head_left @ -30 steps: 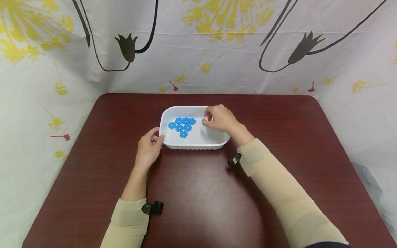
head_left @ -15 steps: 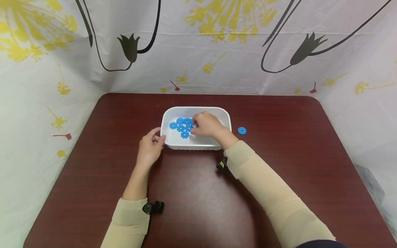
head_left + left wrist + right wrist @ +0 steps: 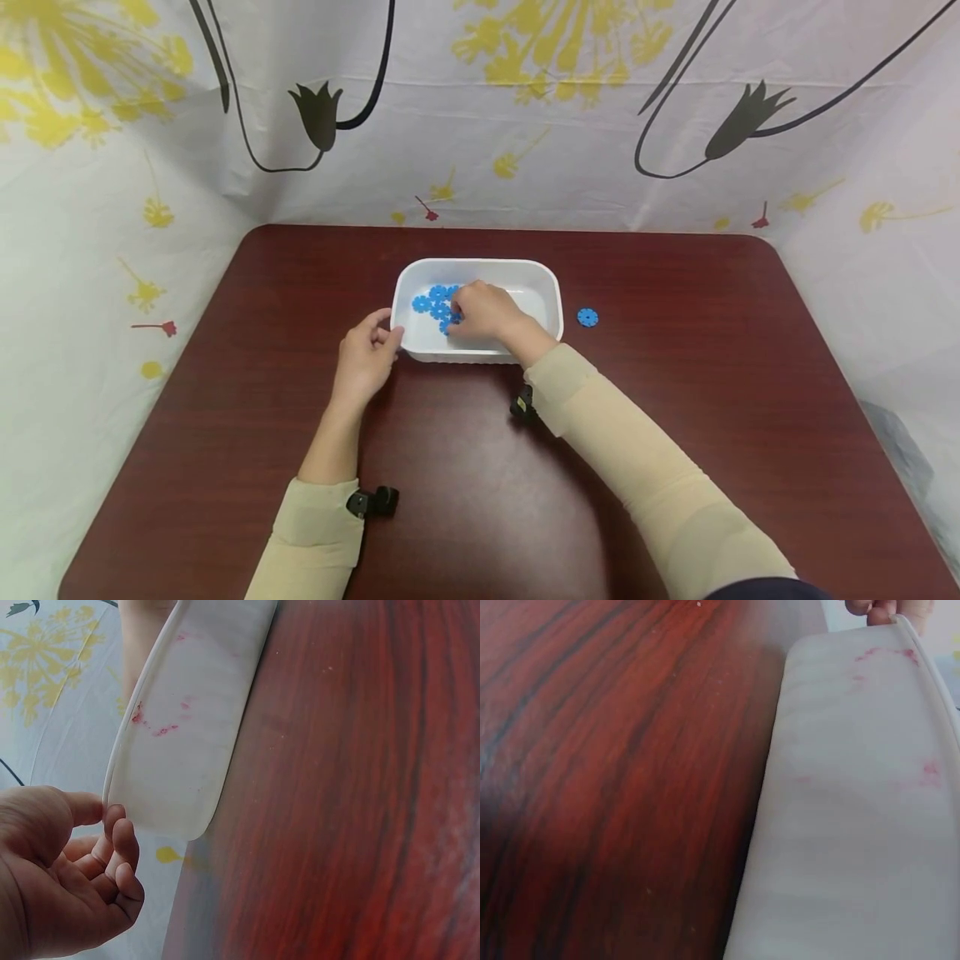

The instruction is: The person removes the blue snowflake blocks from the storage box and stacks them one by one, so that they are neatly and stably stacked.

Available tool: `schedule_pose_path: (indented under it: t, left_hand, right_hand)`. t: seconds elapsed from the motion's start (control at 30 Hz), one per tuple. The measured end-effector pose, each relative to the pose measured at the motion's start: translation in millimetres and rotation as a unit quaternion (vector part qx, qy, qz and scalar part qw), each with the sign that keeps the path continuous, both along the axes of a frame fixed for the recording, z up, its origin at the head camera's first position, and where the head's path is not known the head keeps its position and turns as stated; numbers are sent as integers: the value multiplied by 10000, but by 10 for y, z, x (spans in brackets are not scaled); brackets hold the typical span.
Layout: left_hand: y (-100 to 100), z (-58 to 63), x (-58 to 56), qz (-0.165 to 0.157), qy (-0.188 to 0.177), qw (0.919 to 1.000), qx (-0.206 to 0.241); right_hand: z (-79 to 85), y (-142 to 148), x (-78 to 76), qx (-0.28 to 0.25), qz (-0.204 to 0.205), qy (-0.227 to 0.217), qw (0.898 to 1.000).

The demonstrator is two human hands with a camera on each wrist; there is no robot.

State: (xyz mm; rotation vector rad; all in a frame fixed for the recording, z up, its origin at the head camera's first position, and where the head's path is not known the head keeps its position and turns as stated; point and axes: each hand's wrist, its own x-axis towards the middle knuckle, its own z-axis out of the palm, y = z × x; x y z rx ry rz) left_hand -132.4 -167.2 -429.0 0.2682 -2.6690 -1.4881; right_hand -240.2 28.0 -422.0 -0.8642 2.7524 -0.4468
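Observation:
A white plastic tray (image 3: 517, 357) holds several blue snowflake discs (image 3: 422, 304) grouped in its left half. My left hand (image 3: 363, 360) grips the tray's left end, and in the left wrist view the thumb and index finger of this hand (image 3: 71, 877) pinch its rim. Inside the tray, my right hand (image 3: 486, 312) has its curled fingers down at the right side of the discs, covering some of them. I cannot tell whether a disc is between those fingertips. The right wrist view shows the tray's outer side wall (image 3: 855, 787), which hides the right hand.
One single blue snowflake disc (image 3: 588, 317) lies on the dark red wooden table (image 3: 465, 467), right of the tray. White cloth (image 3: 585, 183) with yellow and grey flower prints hangs behind the table and along its sides.
My right hand has moved left from the tray's right part to the discs. The single disc on the table has come into view. My left hand keeps its grip on the rim.

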Motion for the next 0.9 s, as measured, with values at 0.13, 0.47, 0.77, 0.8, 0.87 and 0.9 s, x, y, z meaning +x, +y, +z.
schedule_pose_path:
  t: [0.13, 0.47, 0.77, 0.8, 0.87, 0.9]
  left_hand:
    - [3, -9, 1, -11, 6, 10000, 0]
    - [5, -5, -18, -24, -3, 10000, -73]
    - [-2, -3, -6, -7, -11, 10000, -33]
    - [-2, -3, -6, -4, -6, 10000, -37]
    - [-2, -3, -6, 6, 10, 10000, -44]
    - [-1, -2, -7, 14, 18, 10000, -46]
  right_hand:
    - [-17, -35, 19, 76, -44, -78, 9999]
    - [-47, -60, 14, 312, 68, 106, 9994]
    - [-28, -91, 25, 430, 272, -68, 9987]
    - [-26, -94, 25, 440, 266, -77, 9986]
    - [-21, -99, 28, 440, 258, -93, 9987]
    - [-21, -101, 28, 433, 251, -94, 9987]
